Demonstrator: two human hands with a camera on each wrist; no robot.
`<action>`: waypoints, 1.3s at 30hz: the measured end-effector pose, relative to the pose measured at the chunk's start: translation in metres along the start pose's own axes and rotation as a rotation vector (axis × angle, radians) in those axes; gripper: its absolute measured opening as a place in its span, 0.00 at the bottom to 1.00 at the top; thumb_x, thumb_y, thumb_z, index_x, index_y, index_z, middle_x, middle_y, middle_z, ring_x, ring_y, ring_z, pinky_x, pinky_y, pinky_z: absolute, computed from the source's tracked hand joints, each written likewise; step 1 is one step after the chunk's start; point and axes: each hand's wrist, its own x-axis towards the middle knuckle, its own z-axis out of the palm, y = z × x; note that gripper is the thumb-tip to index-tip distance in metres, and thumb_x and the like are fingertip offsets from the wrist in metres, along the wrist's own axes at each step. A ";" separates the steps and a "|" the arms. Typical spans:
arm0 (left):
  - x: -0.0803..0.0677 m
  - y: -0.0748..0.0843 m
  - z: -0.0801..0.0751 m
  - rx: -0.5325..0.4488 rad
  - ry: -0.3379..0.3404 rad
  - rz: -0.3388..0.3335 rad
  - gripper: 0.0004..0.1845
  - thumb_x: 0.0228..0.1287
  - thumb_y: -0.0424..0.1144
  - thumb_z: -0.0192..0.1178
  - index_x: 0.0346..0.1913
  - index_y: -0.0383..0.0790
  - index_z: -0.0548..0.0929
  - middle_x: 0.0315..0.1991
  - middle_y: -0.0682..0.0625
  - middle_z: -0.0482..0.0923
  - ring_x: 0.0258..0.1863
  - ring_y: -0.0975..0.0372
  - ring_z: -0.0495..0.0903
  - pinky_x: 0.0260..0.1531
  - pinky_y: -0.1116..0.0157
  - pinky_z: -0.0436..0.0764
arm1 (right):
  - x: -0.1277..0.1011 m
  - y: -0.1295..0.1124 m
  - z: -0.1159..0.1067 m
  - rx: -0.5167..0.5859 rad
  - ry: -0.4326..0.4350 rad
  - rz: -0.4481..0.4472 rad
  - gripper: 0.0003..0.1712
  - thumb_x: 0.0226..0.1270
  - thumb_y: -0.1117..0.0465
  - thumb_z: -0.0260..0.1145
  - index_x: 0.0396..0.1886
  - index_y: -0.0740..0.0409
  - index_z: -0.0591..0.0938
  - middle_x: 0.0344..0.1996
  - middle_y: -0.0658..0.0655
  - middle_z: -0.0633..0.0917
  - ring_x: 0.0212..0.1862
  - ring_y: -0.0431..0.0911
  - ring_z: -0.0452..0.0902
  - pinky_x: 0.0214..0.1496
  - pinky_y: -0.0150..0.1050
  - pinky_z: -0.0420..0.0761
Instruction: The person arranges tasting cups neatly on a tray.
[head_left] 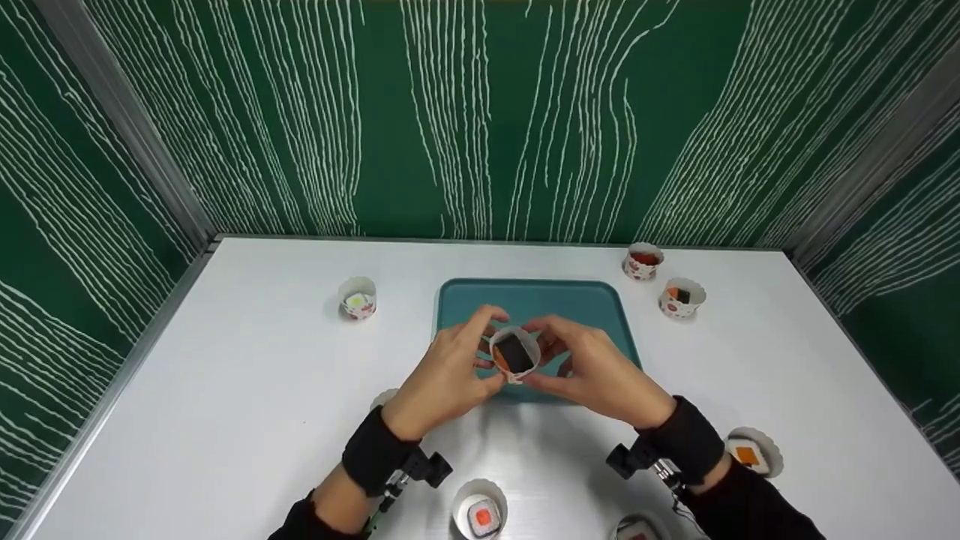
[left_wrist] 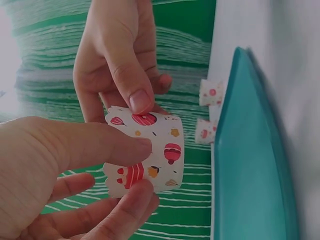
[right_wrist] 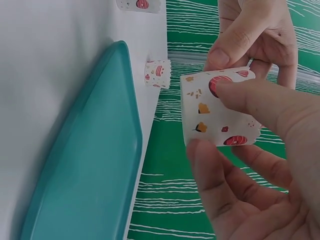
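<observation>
A paper cup [head_left: 514,353] with a dark piece inside is held above the near edge of a teal tray [head_left: 585,300]. The left hand [head_left: 448,375] and right hand [head_left: 592,371] both pinch its printed wall with thumb and fingertips. The tray lies on a white table [head_left: 247,375], with more filled cups scattered around it. Green walls with wavy white lines enclose the table.

Staged test booth, green patterned walls [head_left: 480,112], white table [head_left: 247,390]
</observation>
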 end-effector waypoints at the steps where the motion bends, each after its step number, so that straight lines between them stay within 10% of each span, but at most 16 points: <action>1: 0.000 0.000 0.001 0.001 0.004 -0.002 0.33 0.67 0.28 0.72 0.71 0.41 0.70 0.56 0.40 0.85 0.51 0.52 0.90 0.49 0.59 0.90 | 0.000 0.000 0.000 -0.004 -0.004 -0.001 0.32 0.68 0.58 0.79 0.69 0.57 0.79 0.48 0.54 0.89 0.47 0.50 0.89 0.45 0.47 0.90; 39: 0.006 -0.003 0.016 -0.114 0.088 0.020 0.17 0.69 0.27 0.69 0.57 0.37 0.77 0.43 0.45 0.82 0.46 0.57 0.85 0.48 0.63 0.91 | 0.012 -0.002 -0.002 -0.193 -0.063 -0.111 0.35 0.62 0.62 0.81 0.68 0.55 0.78 0.55 0.58 0.86 0.49 0.49 0.84 0.47 0.49 0.87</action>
